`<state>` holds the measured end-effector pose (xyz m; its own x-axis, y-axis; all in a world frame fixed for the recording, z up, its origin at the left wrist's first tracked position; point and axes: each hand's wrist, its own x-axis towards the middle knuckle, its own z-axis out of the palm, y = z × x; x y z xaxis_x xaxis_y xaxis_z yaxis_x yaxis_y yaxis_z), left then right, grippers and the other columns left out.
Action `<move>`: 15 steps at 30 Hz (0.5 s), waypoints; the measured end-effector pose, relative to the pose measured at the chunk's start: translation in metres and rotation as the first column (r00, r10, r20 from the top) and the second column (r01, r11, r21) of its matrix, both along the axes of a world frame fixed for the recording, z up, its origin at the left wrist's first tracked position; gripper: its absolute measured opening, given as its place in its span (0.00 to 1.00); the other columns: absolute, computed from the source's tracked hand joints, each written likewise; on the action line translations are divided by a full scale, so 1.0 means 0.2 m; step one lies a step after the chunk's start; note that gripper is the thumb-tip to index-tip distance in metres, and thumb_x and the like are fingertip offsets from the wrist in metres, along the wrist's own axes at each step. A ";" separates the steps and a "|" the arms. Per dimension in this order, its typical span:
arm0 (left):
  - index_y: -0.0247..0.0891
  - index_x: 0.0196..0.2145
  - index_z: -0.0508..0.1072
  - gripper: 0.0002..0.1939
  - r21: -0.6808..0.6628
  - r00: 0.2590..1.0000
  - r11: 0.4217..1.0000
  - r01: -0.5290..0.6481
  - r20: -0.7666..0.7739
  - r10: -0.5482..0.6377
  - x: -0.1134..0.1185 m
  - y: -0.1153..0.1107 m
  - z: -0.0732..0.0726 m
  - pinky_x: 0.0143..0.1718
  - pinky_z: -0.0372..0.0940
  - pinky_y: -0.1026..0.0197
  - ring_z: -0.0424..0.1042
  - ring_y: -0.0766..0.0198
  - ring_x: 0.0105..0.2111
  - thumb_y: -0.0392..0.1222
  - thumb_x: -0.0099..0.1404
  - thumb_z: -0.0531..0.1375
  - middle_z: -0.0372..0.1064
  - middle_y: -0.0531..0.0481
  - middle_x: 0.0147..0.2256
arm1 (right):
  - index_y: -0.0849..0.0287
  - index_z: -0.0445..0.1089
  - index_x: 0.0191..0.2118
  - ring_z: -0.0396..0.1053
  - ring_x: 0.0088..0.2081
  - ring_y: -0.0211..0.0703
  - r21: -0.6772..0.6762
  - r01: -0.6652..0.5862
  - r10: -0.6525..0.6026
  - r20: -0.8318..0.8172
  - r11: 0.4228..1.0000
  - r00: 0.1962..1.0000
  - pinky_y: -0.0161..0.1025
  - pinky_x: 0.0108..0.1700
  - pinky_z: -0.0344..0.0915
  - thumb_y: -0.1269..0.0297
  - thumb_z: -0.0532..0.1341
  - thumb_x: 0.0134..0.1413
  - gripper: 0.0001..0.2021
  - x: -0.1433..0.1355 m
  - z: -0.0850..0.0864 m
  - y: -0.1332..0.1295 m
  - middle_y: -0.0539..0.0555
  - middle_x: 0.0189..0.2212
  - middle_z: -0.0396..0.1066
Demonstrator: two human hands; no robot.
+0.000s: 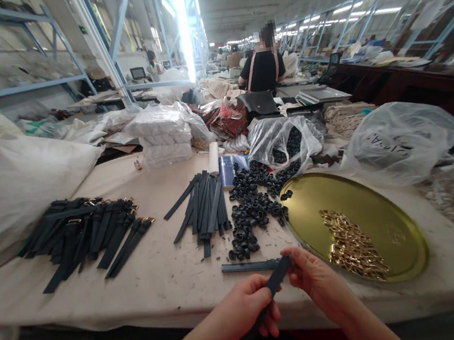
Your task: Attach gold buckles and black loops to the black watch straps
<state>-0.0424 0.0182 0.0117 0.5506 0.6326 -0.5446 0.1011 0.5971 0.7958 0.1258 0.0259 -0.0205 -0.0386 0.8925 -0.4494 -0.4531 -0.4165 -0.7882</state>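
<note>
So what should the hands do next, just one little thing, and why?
I'd guess the right hand should gently smooth the end of the dark strap between its fingertips. They are pinching right there, and the left hand grips the strap lower down, which should steady it. I can't see what the end looks like under those fingers.

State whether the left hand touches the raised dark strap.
Touching: the head view shows the left hand wrapped around the raised dark strap, thumb over it.
</note>
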 end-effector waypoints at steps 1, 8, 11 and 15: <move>0.37 0.34 0.61 0.11 0.091 0.998 0.996 0.024 -0.063 -0.018 0.01 0.00 -0.01 0.15 0.52 0.71 0.61 0.73 0.15 0.46 0.57 0.49 0.63 0.57 0.20 | 0.59 0.69 0.29 0.58 0.18 0.28 -0.017 0.004 -0.005 -0.061 1.000 0.998 0.25 0.19 0.56 0.54 0.67 0.37 0.15 -0.02 0.00 -0.01 0.45 0.19 0.66; 0.37 0.26 0.65 0.12 0.603 0.843 0.749 0.275 -0.525 0.113 0.03 0.03 -0.01 0.21 0.48 0.68 0.59 0.70 0.20 0.42 0.61 0.46 0.61 0.55 0.20 | 0.59 0.71 0.30 0.64 0.21 0.28 -0.081 0.046 -0.057 -0.141 0.996 0.988 0.26 0.26 0.64 0.58 0.69 0.34 0.15 -0.03 0.01 -0.07 0.45 0.19 0.68; 0.37 0.24 0.66 0.12 0.625 0.771 0.683 0.378 -0.620 0.142 0.03 0.02 -0.01 0.22 0.46 0.66 0.59 0.69 0.22 0.41 0.60 0.48 0.63 0.54 0.21 | 0.60 0.71 0.32 0.65 0.22 0.30 -0.075 0.023 -0.030 -0.089 0.997 0.996 0.30 0.28 0.65 0.59 0.69 0.34 0.16 0.00 -0.02 -0.10 0.46 0.21 0.69; 0.37 0.23 0.67 0.13 0.574 0.738 0.670 0.470 -0.672 0.058 0.05 0.02 -0.01 0.21 0.45 0.66 0.59 0.69 0.21 0.41 0.60 0.48 0.62 0.55 0.19 | 0.61 0.70 0.30 0.62 0.19 0.32 0.066 -0.011 0.005 0.094 0.998 0.996 0.31 0.24 0.61 0.56 0.67 0.36 0.15 0.01 -0.07 -0.13 0.45 0.16 0.66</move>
<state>-0.0333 0.0218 0.0102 0.4406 0.8588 -0.2615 0.7402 -0.1827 0.6470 0.1273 -0.0006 -0.0337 -0.0066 0.9203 -0.3910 -0.3731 -0.3651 -0.8529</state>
